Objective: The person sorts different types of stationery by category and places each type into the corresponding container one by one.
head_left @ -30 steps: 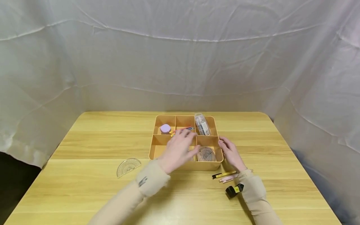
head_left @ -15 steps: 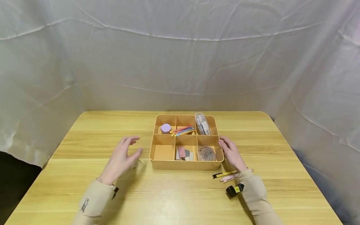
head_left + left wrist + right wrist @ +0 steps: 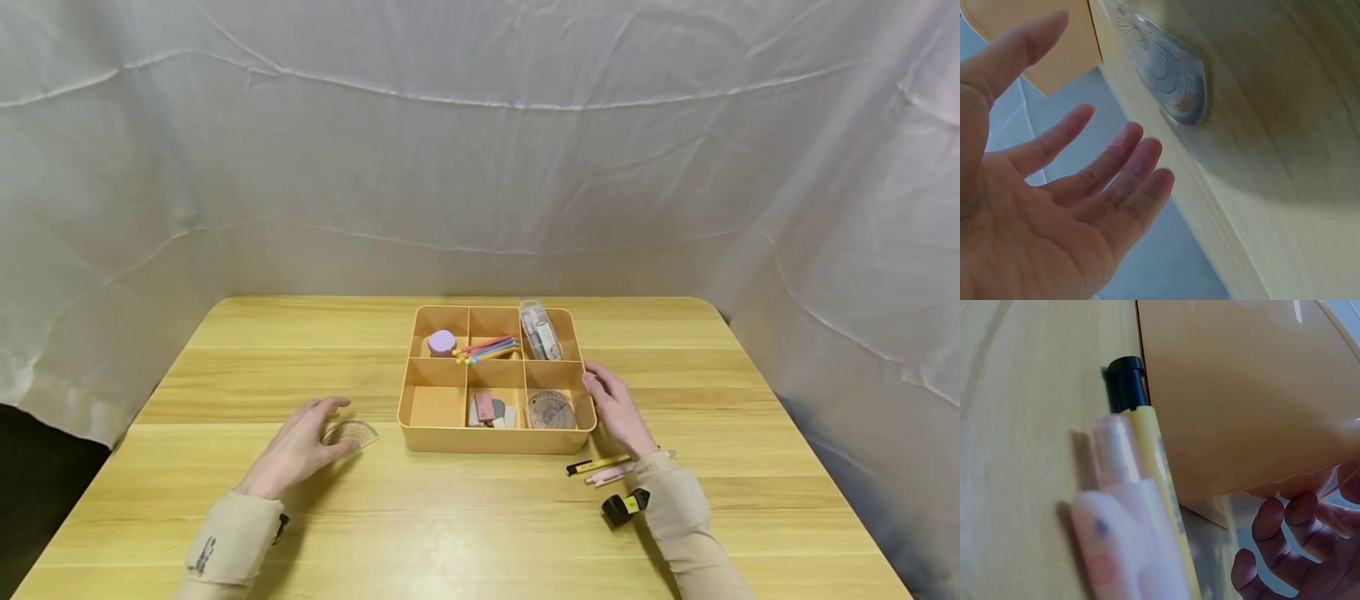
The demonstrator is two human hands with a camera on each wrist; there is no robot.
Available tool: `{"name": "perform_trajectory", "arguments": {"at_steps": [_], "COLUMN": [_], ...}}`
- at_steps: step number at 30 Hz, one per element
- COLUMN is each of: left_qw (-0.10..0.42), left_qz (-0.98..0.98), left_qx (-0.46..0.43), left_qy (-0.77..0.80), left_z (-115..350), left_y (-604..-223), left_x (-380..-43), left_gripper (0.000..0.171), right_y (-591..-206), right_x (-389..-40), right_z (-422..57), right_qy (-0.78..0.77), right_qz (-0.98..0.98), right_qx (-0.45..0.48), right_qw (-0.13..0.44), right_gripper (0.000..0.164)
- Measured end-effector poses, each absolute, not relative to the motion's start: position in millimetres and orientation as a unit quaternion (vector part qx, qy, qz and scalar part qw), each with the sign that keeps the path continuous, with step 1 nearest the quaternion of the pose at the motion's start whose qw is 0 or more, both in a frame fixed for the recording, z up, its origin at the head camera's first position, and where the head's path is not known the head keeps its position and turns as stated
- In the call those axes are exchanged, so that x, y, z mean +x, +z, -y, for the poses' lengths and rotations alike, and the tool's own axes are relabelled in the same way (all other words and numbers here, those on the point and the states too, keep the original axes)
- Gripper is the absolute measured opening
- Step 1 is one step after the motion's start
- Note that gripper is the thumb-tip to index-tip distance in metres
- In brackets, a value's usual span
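Observation:
My left hand [image 3: 296, 450] is at the clear protractor [image 3: 358, 433] on the table, left of the organizer box [image 3: 480, 441]. Its fingers are loosely bent and nothing is in them; in the left wrist view the protractor [image 3: 1166, 69] lies beyond the fingertips. My right hand [image 3: 618, 408] holds the box's right side, thumb at the rim and fingers bent along the outer wall. Pink and white erasers [image 3: 485, 406] lie in the front middle compartment, and a clear round disc with markings [image 3: 551, 410] in the front right one. The front left compartment is bare.
Colored pens [image 3: 487, 348], a purple round item [image 3: 442, 342] and a clear case [image 3: 542, 333] fill the back compartments. A yellow pen [image 3: 1155, 450] and a pink pen [image 3: 1132, 550] lie below the right hand. Beside that wrist is a small black-and-yellow object [image 3: 624, 507].
My left hand has moved from over the box, left and down toward me, to the protractor. The erasers it covered now show. The right hand keeps its place on the box.

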State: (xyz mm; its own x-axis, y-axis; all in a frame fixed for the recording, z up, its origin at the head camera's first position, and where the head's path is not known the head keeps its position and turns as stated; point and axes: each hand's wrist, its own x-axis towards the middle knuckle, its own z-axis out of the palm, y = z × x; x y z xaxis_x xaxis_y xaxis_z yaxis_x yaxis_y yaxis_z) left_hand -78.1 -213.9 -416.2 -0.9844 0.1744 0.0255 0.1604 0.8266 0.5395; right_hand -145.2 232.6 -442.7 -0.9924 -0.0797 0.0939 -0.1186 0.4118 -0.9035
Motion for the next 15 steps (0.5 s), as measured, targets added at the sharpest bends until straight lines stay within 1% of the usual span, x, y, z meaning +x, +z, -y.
{"name": "perform_trajectory", "arguments": {"at_steps": [11,15], "left_qw": [0.038,0.041], "left_qz": [-0.954,-0.954], "left_qx": [0.094,0.095], "left_qy": [0.281,0.282], "left_z": [215.6,214.2], "left_y": [-418.6,-418.7], "left_x": [-80.6,-81.3], "left_gripper": [0.069,0.07], "right_y": [-444.3,-442.4], "right_x": [-146.1,-144.9], "right_z": [-232.2,-232.1], "right_qy": [0.529,0.53], "right_qz": [0.845,0.845], "right_qx": [0.072,0.068], "right_qw": [0.031,0.026], "right_gripper": [0.041,0.041]}}
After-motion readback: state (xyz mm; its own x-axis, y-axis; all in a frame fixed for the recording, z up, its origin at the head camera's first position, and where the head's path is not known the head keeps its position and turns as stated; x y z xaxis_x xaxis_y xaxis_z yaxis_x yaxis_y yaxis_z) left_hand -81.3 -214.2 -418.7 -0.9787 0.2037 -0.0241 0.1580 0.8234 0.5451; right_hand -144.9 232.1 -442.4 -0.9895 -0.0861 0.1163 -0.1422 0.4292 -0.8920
